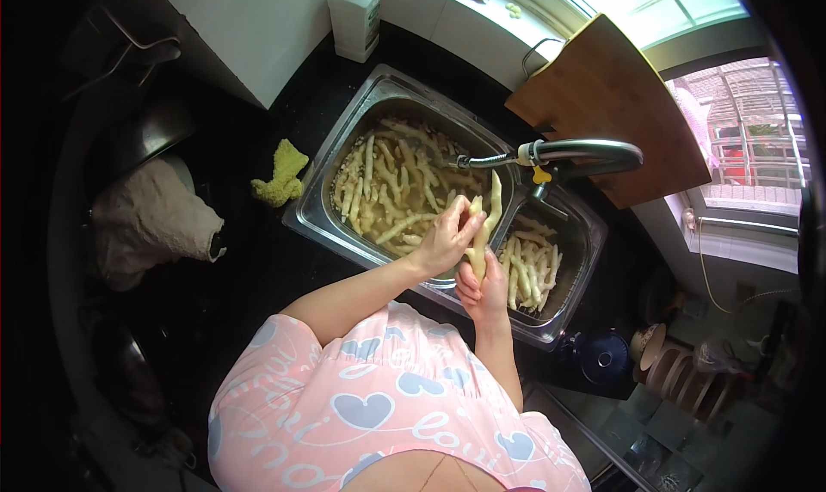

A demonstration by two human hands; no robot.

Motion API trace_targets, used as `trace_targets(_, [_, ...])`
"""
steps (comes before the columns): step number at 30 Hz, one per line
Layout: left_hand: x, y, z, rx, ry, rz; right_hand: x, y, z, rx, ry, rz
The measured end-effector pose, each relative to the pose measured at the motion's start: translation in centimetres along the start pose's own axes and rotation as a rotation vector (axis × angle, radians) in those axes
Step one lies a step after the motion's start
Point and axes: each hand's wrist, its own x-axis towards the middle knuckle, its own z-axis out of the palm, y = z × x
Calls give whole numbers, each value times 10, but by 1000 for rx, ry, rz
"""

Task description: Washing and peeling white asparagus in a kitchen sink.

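Both hands are on one pale yellow chicken foot [488, 224], raised over the divider of the steel double sink [361, 254]. My right hand [483, 284] wraps around its lower end. At its upper toes, my left hand [452, 232] pinches with thumb and fingers; one long toe points up past them. Below and left, many more chicken feet [387, 176] lie in cloudy water in the larger basin. The smaller basin on the right holds a pile of chicken feet [529, 266], on what looks like a wire rack.
The faucet [587, 151] reaches over the sink, its spout above the large basin. A yellow-green cloth [282, 174] lies on the dark counter at left. Behind stand a white plastic jug [356, 18] and a wooden cutting board [613, 114]. A blue lidded pot [604, 358] sits at right.
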Motion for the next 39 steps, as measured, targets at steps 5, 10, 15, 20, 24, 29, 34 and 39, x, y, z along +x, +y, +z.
trace_targets(5, [10,-17,-3,-255,-15,-128,-3,10,-3,-57,14,-56])
trace_targets(10, [-5,0,3,-141,-54,33,0,3,3,-160,75,-145])
trace_targets(15, [0,1,-14,-151,-206,-114,-5,2,10,-267,87,-201])
trace_targets(20, [0,6,-21,-254,-287,-167,-9,-1,10,-270,111,-179])
trace_targets(24, [2,4,-19,-375,-340,-210,-10,-2,9,-261,99,-157])
trace_targets(29, [5,9,-22,-704,-398,-269,-8,-6,-15,91,-103,9])
trace_targets(34, [11,-3,-4,-421,-191,-112,-3,2,1,-181,85,-37])
trace_targets(39, [8,4,6,-93,32,2,-10,-19,-5,-717,149,-150])
